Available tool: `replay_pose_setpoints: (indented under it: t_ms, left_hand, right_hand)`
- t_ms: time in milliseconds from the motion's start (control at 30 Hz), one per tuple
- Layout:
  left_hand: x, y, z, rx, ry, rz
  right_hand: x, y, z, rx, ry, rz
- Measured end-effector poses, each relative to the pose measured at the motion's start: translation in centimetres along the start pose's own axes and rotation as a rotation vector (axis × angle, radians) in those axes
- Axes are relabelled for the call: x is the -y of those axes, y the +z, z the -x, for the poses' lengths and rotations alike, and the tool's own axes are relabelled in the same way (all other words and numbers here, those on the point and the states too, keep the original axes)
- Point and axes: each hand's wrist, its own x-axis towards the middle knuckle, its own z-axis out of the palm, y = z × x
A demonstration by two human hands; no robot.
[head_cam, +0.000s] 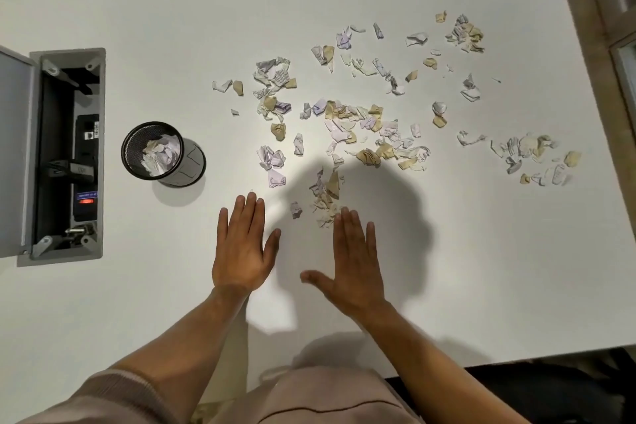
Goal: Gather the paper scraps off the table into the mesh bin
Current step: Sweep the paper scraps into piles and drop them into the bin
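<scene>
Scraps (361, 127) lie scattered over the white table (172, 3), the nearest cluster touching the right hand's fingertips (344, 217). Both hands are flat, palms down, fingers straight and together, holding nothing: left hand (242, 251) beside right hand (354, 268), thumbs pointing inward. Left of the hands stands the bin (161, 151), already part-filled with crumpled paper. Farther left, an open cable box (65, 155) is set into the tabletop.
</scene>
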Motion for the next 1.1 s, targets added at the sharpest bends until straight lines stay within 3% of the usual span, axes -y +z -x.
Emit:
replay_pose_setpoints:
  t_ms: [133,600,900,1100]
  left_hand:
    - [0.0,0.0,-0.1,0.003,-0.005,-0.001]
    - [0.0,0.1,0.0,0.001,-0.006,0.017]
    - [-0.1,0.2,-0.1,-0.026,-0.024,0.039]
    - [-0.4,0.3,0.0,-0.073,-0.023,0.066]
  right_hand:
    - [-0.5,0.3,-1.5,0.1,-0.021,0.09]
    - [-3.2,-3.4,-11.1,-0.034,-0.039,0.01]
    - [-10.4,-4.3,-6.5,-0.212,0.334,-0.028]
    - [-10.7,-3.9,-6.7,-0.152,0.353,0.083]
